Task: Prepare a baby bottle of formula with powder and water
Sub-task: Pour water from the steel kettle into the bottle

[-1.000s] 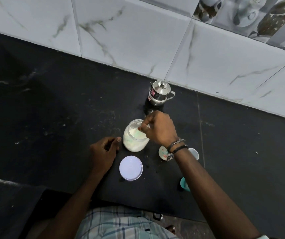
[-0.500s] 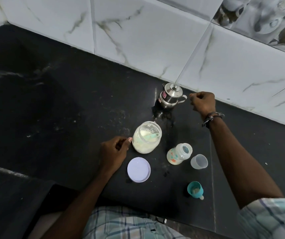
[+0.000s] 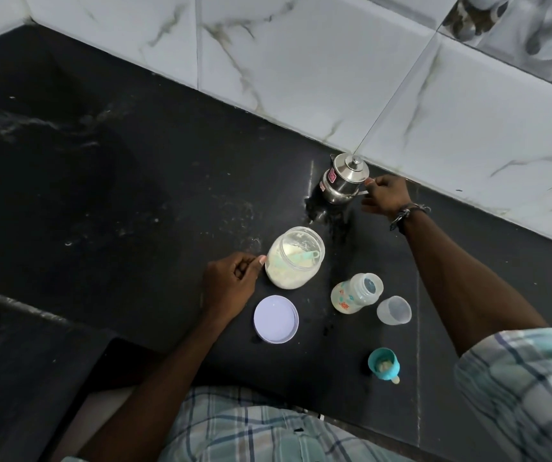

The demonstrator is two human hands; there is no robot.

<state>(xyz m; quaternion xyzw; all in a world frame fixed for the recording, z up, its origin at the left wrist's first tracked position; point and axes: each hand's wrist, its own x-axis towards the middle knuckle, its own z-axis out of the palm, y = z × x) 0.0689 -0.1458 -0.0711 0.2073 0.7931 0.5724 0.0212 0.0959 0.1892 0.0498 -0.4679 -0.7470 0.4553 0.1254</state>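
Note:
An open glass jar of white formula powder (image 3: pixel 294 258) stands mid-counter, a teal scoop (image 3: pixel 304 256) resting inside it. My left hand (image 3: pixel 231 281) rests curled against the jar's left side, thumb touching the glass. To the right stands the open baby bottle (image 3: pixel 356 293) with printed figures, upright and uncapped. A small steel kettle (image 3: pixel 344 180) with a lid sits by the wall. My right hand (image 3: pixel 386 196) has its fingers closed at the kettle's handle on its right side.
The jar's lilac lid (image 3: pixel 276 319) lies flat in front of the jar. A clear cap (image 3: pixel 394 310) stands beside the bottle, and a teal nipple ring (image 3: pixel 384 364) lies nearer to me. The black counter (image 3: pixel 117 195) ends at a tiled wall (image 3: pixel 334 68).
My right hand left the scoop in the jar, swung right and back, and closed on the kettle's handle. My left hand stayed at the jar.

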